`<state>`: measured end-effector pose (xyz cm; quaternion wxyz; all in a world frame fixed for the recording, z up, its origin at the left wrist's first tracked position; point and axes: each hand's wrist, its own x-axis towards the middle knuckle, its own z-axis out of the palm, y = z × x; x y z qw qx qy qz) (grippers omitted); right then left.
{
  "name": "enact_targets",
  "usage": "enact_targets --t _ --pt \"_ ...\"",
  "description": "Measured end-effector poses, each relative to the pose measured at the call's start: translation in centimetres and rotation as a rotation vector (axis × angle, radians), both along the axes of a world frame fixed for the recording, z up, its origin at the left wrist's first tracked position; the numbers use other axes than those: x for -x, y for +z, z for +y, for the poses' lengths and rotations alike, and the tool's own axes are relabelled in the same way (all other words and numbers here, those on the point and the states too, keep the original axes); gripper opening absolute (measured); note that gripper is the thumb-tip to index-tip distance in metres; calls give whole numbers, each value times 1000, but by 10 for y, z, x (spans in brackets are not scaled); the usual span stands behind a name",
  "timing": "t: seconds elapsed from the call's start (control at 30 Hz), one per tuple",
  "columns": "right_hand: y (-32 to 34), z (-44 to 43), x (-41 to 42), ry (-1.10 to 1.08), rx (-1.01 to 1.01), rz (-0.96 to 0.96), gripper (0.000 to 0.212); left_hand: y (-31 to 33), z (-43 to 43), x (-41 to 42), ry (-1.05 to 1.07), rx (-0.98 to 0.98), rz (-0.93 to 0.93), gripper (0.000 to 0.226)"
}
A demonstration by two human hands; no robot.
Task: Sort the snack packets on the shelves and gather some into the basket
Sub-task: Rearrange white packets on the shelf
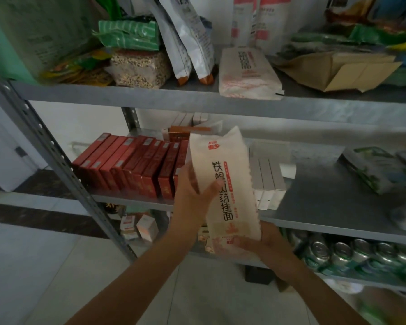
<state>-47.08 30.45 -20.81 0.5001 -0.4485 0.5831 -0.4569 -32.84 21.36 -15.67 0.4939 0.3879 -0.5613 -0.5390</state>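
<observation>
A tall white noodle packet with black characters and red print stands nearly upright in front of the middle shelf. My left hand grips its left side, thumb across the front. My right hand holds its bottom end from the right. A second white packet of the same kind lies flat on the upper shelf. No basket is in view.
Red boxes and grey-white boxes line the middle shelf, with dark green packets at its right. The upper shelf holds green bags, a grain bag, white pouches and a cardboard box. Cans fill the lower shelf.
</observation>
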Motion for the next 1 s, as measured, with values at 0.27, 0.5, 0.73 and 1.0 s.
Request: enact_targets --t 0.27,0.5,0.73,1.0 --pt "-20 -2 -18 -251 235 937 39 -13 20 37 102 -444 116 106" --pt "-32 -10 -2 -41 368 1348 95 -10 5 26 54 -572 404 37" --pt "19 -20 30 159 -23 125 65 3 -20 0 -141 -527 392 27" --pt "29 -23 31 188 -224 -180 42 18 -30 1 -334 -490 243 30"
